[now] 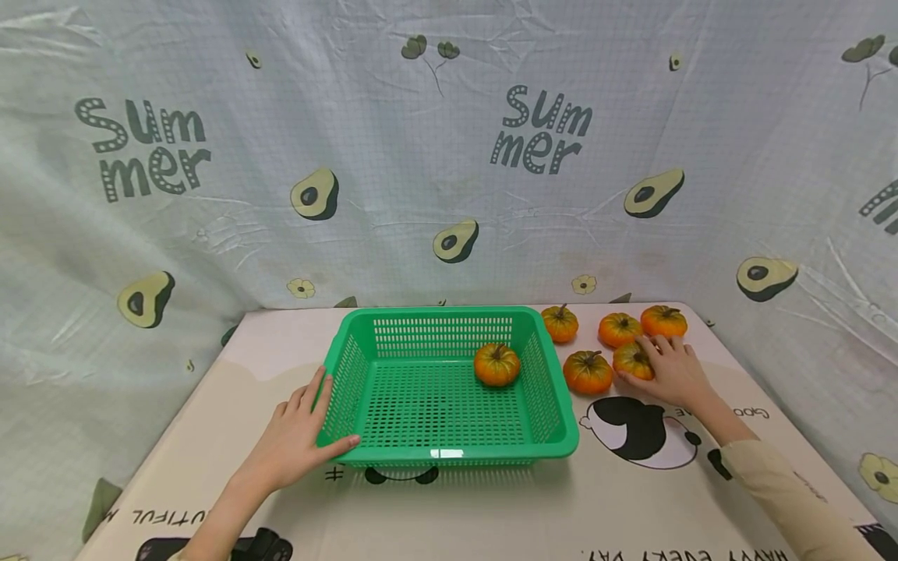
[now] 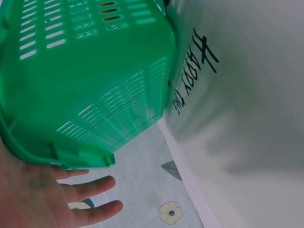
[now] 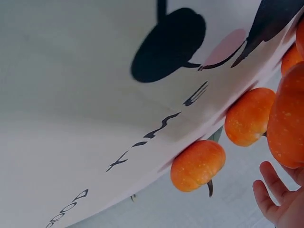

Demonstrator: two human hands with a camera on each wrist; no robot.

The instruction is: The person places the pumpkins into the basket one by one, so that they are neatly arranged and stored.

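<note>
A green plastic basket (image 1: 449, 452) stands on the table with one small orange pumpkin (image 1: 496, 365) inside, toward its right. My left hand (image 1: 291, 436) rests on the basket's left end, thumb over the front corner and fingers straight along the side rim. In the left wrist view those fingers (image 2: 90, 190) extend past the rim. To the right of the basket, my right hand (image 1: 669, 372) grips a small pumpkin (image 1: 631, 361) between thumb and fingers. In the right wrist view this pumpkin (image 3: 292, 116) looms large, partly cut off by the frame.
Around the gripped pumpkin sit other pumpkins: one to its left (image 1: 588, 372), one near the basket's back corner (image 1: 560, 323), and two behind, a middle one (image 1: 620, 330) and a right one (image 1: 663, 320). A printed cloth (image 1: 393, 249) hangs behind the table (image 1: 491, 514).
</note>
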